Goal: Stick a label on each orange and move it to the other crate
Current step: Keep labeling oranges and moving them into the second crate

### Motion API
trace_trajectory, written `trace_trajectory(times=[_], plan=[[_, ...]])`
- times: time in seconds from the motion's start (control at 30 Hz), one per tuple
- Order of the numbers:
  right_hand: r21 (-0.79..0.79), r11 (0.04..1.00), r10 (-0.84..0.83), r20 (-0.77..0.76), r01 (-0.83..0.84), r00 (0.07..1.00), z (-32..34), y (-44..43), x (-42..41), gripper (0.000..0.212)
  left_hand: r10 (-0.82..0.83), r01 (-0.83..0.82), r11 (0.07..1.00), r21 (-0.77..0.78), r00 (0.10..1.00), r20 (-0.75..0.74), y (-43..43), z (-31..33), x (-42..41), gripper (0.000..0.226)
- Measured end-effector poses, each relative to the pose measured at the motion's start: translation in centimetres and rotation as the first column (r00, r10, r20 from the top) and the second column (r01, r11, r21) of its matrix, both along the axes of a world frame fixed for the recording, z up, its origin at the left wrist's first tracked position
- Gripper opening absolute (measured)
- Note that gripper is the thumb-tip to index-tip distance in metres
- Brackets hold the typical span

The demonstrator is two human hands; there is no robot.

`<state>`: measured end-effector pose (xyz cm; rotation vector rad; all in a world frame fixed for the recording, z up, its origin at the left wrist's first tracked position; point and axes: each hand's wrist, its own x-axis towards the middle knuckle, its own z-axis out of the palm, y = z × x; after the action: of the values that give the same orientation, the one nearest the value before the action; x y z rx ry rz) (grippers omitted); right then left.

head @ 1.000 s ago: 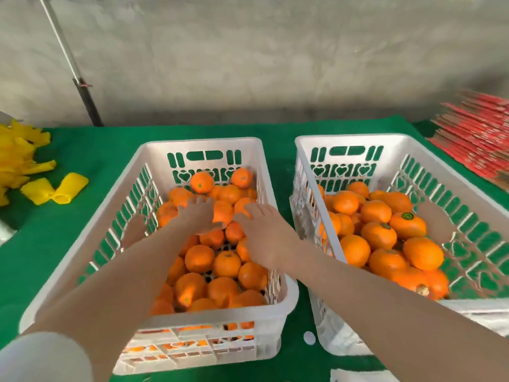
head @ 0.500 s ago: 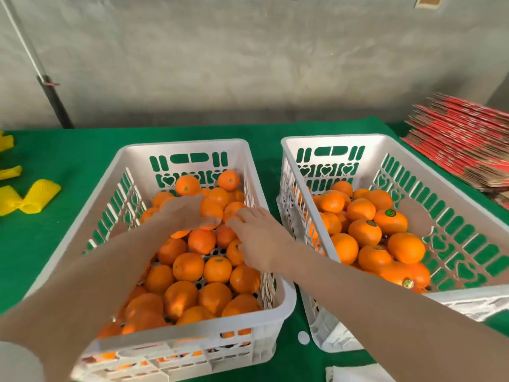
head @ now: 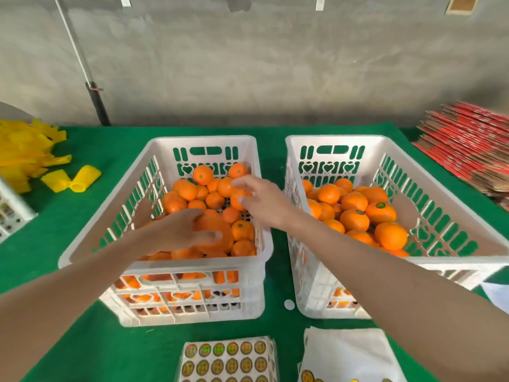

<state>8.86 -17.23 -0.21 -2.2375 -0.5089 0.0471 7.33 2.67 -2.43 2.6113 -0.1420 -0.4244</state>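
Two white plastic crates stand side by side on the green cloth. The left crate holds several unlabelled oranges. The right crate holds several oranges, some with round green labels. My left hand grips a large orange above the left crate's near half. My right hand hovers over the left crate's right side, fingers curled around a small orange; a firm grip is not clear. A sheet of round labels lies in front of the crates.
White backing paper with a few labels lies at the near right. Yellow foam sleeves are piled at the far left, next to another white crate's corner. Flattened red cartons are stacked at the far right. A grey wall stands behind.
My left hand has pulled back toward me and lifted a large orange. My right hand has reached farther into the left crate. The view has tilted down, revealing the label sheets.
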Motion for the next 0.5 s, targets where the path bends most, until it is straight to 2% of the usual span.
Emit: trace_trajectory(times=[0.07,0.13,0.17,0.23,0.3,0.33,0.37,0.43,0.5], plan=[[0.155,0.987,0.027,0.053,-0.035,0.998,1.0,-2.1,-3.2,0.028,0.066,-0.053,0.99,-0.133,0.994,0.09,-0.4,0.0,-2.1,0.052],[0.28,0.955,0.071,0.106,-0.098,0.992,1.0,-4.9,-7.1,0.022,0.172,-0.121,0.93,-0.348,0.978,0.12,-1.7,0.2,-4.7,0.062],[0.318,0.94,0.086,0.123,-0.122,0.989,0.5,-6.4,-9.0,0.022,0.208,-0.127,0.883,-0.451,0.969,0.135,-2.4,0.3,-6.1,0.065],[0.318,0.943,0.075,0.091,-0.101,0.993,-1.4,-9.2,-12.2,0.025,0.231,-0.071,0.84,-0.537,0.944,0.236,-4.4,0.3,-9.3,0.069],[0.153,0.988,0.025,0.009,-0.026,1.0,-4.5,-11.9,-13.9,0.018,0.242,-0.06,0.827,-0.559,0.935,0.258,-6.2,-0.8,-11.9,0.08],[0.02,1.0,-0.008,-0.058,0.009,0.998,-6.3,-13.2,-14.2,0.013,0.241,-0.084,0.818,-0.569,0.948,0.206,-7.3,-1.7,-13.1,0.083],[-0.129,0.991,-0.047,-0.144,0.028,0.989,-8.1,-14.6,-14.5,0.011,0.229,-0.116,0.808,-0.577,0.965,0.126,-8.5,-3.0,-14.1,0.081],[-0.417,0.909,-0.146,-0.283,0.015,0.948,-11.4,-16.9,-14.7,0.017,0.22,-0.241,0.767,-0.595,0.969,-0.109,-11.2,-5.9,-15.5,0.069],[-0.581,0.814,-0.216,-0.344,-0.026,0.914,-13.7,-18.5,-14.9,0.029,0.216,-0.371,0.729,-0.575,0.922,-0.321,-13.5,-8.6,-15.9,0.064]])
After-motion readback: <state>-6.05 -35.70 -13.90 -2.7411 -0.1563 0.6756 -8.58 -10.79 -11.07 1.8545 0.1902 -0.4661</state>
